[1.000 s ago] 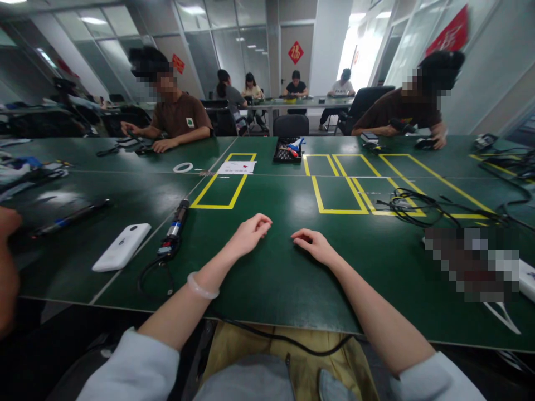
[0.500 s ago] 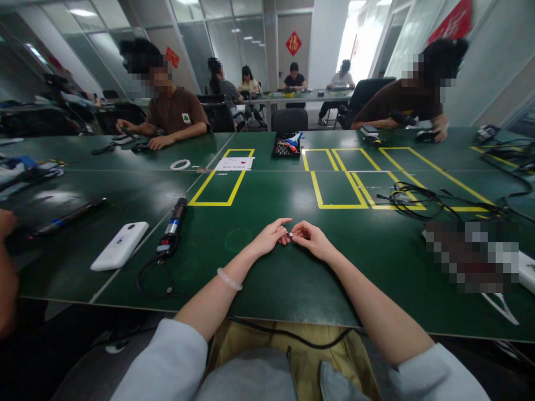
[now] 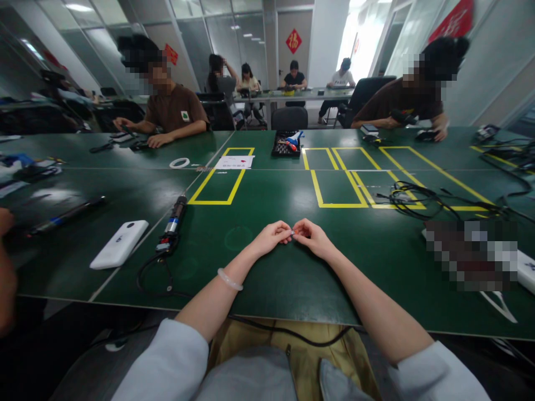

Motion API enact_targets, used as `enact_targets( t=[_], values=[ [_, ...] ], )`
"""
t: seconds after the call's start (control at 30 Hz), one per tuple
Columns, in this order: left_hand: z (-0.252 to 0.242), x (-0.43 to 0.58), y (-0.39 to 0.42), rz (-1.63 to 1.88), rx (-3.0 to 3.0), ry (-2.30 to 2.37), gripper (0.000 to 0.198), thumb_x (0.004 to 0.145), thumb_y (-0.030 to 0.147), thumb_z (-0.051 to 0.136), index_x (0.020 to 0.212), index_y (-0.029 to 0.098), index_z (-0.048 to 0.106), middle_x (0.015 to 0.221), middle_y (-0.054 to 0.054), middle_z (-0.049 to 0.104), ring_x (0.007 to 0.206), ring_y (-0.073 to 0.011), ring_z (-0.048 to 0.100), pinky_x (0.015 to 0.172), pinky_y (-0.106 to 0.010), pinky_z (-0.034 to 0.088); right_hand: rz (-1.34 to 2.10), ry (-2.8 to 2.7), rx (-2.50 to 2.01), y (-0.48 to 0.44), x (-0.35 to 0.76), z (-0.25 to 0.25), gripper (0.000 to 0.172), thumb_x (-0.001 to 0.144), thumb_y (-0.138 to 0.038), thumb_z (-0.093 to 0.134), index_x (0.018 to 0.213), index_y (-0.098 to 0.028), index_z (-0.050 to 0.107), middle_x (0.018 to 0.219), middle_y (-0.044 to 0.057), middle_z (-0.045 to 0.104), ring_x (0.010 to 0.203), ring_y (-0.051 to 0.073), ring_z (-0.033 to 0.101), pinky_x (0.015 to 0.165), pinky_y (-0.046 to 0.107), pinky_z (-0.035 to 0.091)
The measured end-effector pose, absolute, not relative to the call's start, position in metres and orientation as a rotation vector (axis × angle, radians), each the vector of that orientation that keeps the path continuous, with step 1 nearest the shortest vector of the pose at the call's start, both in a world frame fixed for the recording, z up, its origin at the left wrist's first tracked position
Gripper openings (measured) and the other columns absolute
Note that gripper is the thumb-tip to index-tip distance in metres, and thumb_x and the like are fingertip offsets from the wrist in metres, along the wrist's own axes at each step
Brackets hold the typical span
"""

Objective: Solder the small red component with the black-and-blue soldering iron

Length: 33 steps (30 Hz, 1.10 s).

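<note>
Over the green tabletop [image 3: 267, 278], my left hand [image 3: 273, 236] and my right hand [image 3: 310, 234] meet fingertip to fingertip. Pinched between them is a tiny light-coloured piece [image 3: 292, 232], mostly covered by the fingers and too small to name. The fingers of both hands are closed around it. A pale bracelet [image 3: 229, 280] circles my left wrist. Left of my hands lies a black and silver cylindrical tool [image 3: 172, 224] with a cable.
A white power bank [image 3: 120, 244] lies at left. Yellow tape rectangles [image 3: 340, 205] mark the table; a black tray [image 3: 286, 145] with tools stands farther back. Tangled black cables [image 3: 407, 196] lie at right. Co-workers sit across the table, and another person's arm [image 3: 5, 267] enters at left.
My left index finger, stretched out before, has bent in toward the small piece. The piece shows less now between the fingertips. Both forearms stay about where they were.
</note>
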<state>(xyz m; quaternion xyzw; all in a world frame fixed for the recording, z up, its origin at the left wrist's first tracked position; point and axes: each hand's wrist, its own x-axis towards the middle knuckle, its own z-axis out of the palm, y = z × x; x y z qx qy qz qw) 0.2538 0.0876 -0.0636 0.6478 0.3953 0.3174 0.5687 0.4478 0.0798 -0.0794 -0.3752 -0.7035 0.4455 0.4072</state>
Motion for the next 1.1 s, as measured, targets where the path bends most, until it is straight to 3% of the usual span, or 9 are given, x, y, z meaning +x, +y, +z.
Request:
enact_targets(
  t=[0.4, 0.63, 1.1],
  values=[
    [-0.0639, 0.2550, 0.0861, 0.796, 1.527, 0.882, 0.033, 0.078, 0.040, 0.066, 0.094, 0.014, 0.053, 0.080, -0.002, 0.062, 0.069, -0.0095, 0.057, 0.067, -0.024, 0.044, 1.182, -1.688, -0.946, 0.0813, 0.4468, -0.0816, 0.024, 0.084, -0.041, 0.058, 0.091, -0.018, 0.055, 0.076, 0.000, 0.059, 0.070, 0.013, 0.057, 0.067, 0.027, 0.047],
    [-0.0625, 0.2544, 0.0857, 0.793, 1.534, 0.942, 0.036, 0.074, 0.038, 0.069, 0.097, 0.013, 0.056, 0.081, -0.002, 0.060, 0.067, -0.0089, 0.056, 0.064, -0.024, 0.043, 1.105, -1.745, -1.005, 0.0795, 0.4487, -0.0776, 0.023, 0.081, -0.039, 0.062, 0.089, -0.018, 0.058, 0.071, -0.001, 0.057, 0.062, 0.012, 0.052, 0.058, 0.025, 0.042],
    [-0.0623, 0.2532, 0.0855, 0.812, 1.554, 0.918, 0.028, 0.073, 0.027, 0.070, 0.092, 0.014, 0.055, 0.089, -0.003, 0.062, 0.076, -0.0092, 0.057, 0.075, -0.026, 0.045, 1.008, -1.804, -1.034, 0.0809, 0.4491, -0.0803, 0.023, 0.077, -0.032, 0.065, 0.093, -0.017, 0.061, 0.082, 0.003, 0.063, 0.070, 0.014, 0.057, 0.065, 0.027, 0.046]
  ],
)
